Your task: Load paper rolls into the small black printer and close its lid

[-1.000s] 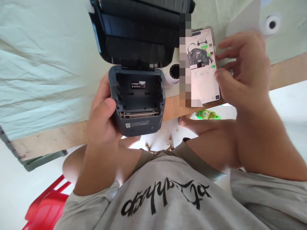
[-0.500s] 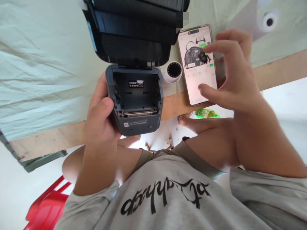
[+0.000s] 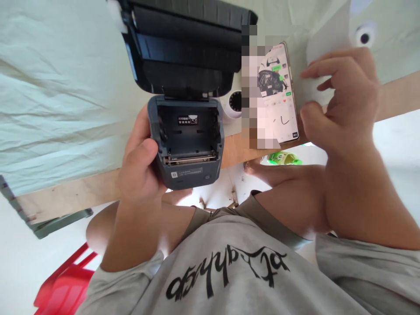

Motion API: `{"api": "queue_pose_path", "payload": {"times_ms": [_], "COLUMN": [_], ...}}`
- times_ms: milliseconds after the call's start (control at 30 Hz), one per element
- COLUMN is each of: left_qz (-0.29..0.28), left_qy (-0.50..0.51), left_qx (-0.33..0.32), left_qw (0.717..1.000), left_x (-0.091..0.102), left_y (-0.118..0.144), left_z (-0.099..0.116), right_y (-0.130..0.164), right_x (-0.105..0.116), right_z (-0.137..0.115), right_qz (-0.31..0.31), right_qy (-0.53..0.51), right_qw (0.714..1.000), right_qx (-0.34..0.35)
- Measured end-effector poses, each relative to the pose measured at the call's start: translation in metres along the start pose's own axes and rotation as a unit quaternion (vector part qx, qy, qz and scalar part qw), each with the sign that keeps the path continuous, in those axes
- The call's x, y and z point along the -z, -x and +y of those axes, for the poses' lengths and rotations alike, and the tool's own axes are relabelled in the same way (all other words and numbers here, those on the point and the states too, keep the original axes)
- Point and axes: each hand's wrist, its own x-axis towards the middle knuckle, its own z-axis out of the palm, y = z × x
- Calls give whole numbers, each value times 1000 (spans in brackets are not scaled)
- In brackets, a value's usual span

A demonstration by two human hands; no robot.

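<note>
My left hand (image 3: 139, 168) is wrapped round the left side of a dark label printer (image 3: 190, 175). The printer's black lid (image 3: 183, 63) is swung up and back, baring a hollow compartment with a small printed sticker and a metal strip along the front. To the right lies a phone (image 3: 284, 116) with its screen lit, partly covered by a blurred patch of squares. Just beyond the phone's right edge is my right hand (image 3: 348, 105), fingers bent and apart, nothing in them. A small white roll with a dark core (image 3: 229, 109) stands between printer and phone.
Another white roll (image 3: 364, 37) stands at the upper right beside a white sheet. A pale green cloth (image 3: 65, 87) covers the table behind its wooden edge (image 3: 82, 183). Below are a green-labelled bottle (image 3: 284, 158) and a red plastic chair (image 3: 65, 280).
My right hand has moved away from over the phone to its right side. Marks like dark strokes now show on the phone's lower screen. The printer stays in my left hand.
</note>
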Motion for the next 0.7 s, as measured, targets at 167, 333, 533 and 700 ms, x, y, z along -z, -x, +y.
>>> {"api": "queue_pose_path", "payload": {"times_ms": [167,333,533,700], "left_qz": [-18,8,5,2], "left_qy": [6,-3,11,20], "left_qx": [-15,9,16,29], "left_qw": [1000,1000,1000,999], "left_x": [0,-2,-5,-6], "left_y": [-1,0,1,2], "left_z": [-1,2,5,6], "right_y": [1,1,2,2], "right_x": [-2,-2,-1,0], "right_z": [3,1,-2,-1], "right_qz": [-15,-28,-12,-17], "right_qy": [22,8,5,5], "right_qw": [999,999,1000,1000], "right_qx": [-20,-20,-22,-20]}}
